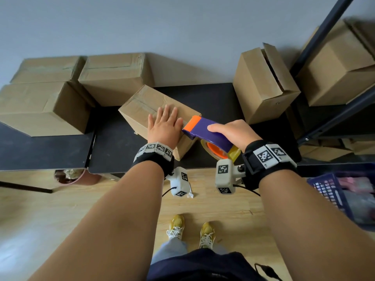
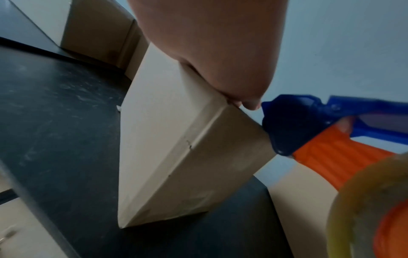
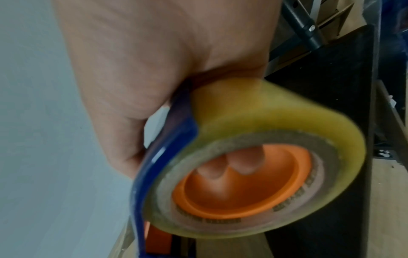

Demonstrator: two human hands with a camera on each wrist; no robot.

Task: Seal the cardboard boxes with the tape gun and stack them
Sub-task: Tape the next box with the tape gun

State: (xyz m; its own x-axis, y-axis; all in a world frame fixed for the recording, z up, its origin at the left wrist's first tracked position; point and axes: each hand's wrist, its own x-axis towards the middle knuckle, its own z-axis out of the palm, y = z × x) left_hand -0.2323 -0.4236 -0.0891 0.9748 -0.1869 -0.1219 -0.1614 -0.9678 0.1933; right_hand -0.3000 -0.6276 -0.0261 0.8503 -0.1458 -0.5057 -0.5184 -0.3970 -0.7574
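Observation:
A small cardboard box [image 1: 140, 107] stands askew on the black table [image 1: 50, 151], its top flaps closed. My left hand [image 1: 165, 123] lies flat on its top with straight fingers; its palm [image 2: 212, 43] presses the box [image 2: 176, 157] near the corner. My right hand [image 1: 233, 132] grips the blue and orange tape gun [image 1: 205, 128], whose orange front edge touches the box's right top edge. The tape gun [image 2: 298, 125] meets the box corner beside my thumb. Its yellowish tape roll [image 3: 253, 139] sits under my right hand [image 3: 165, 61], fingertips [image 3: 243, 164] showing through the orange hub.
Three closed boxes [image 1: 40, 106] crowd the table's left and back. An open-flapped box [image 1: 261, 86] stands at the right, another box [image 1: 341, 65] on a dark metal rack [image 1: 324, 122]. A purple basket [image 1: 343, 191] sits low right. Wooden floor [image 1: 60, 209] lies below.

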